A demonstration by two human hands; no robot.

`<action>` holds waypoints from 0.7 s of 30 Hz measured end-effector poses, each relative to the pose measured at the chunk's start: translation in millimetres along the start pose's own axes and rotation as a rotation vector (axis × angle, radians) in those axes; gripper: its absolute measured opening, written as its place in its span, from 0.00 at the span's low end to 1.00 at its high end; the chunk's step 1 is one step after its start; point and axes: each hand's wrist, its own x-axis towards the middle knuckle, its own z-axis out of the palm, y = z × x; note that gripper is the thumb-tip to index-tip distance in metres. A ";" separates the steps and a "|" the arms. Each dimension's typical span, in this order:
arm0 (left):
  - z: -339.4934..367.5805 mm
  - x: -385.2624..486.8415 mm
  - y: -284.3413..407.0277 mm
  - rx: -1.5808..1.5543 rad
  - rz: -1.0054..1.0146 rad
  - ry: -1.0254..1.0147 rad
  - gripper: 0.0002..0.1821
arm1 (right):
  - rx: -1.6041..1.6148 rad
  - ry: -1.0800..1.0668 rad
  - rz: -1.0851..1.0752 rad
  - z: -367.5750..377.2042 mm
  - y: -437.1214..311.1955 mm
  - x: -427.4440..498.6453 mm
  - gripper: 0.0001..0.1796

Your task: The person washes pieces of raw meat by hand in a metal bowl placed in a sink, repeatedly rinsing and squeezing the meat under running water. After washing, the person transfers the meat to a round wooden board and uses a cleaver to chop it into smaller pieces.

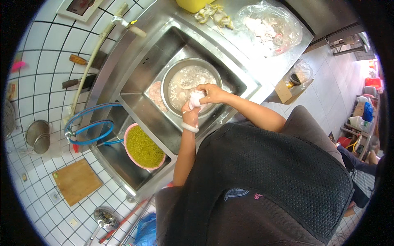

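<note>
Both hands meet over the near side of a round metal basin in the large sink. My left hand, with a white bangle at the wrist, grips a soft whitish piece from below. My right hand pinches the same piece from the other side. Whether it is meat or cloth is hard to tell. Cloudy water with pale floating bits fills the basin. A flat pinkish piece, seemingly meat, lies on the sink floor against the basin's left side.
Left, a second sink holds a pink tub of yellow-green bits and a blue hose. On the right counter lie a clear bag of pale pieces and gloves. Cleavers hang behind a pipe. A cardboard box stands right.
</note>
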 end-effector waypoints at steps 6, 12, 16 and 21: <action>9.6 -14.1 7.3 -0.044 -0.110 0.151 0.13 | 0.421 0.082 0.176 10.5 0.2 -10.9 0.18; 7.6 -27.7 8.4 0.056 -0.180 0.238 0.18 | 1.215 0.073 0.131 13.3 -18.4 -5.6 0.23; 29.7 -38.7 46.8 -0.382 -0.139 0.121 0.27 | 0.784 0.063 0.039 4.0 -41.6 -2.0 0.23; 14.6 -16.0 4.4 -0.316 -0.044 0.189 0.29 | 0.677 0.028 0.056 26.0 -44.3 -3.0 0.23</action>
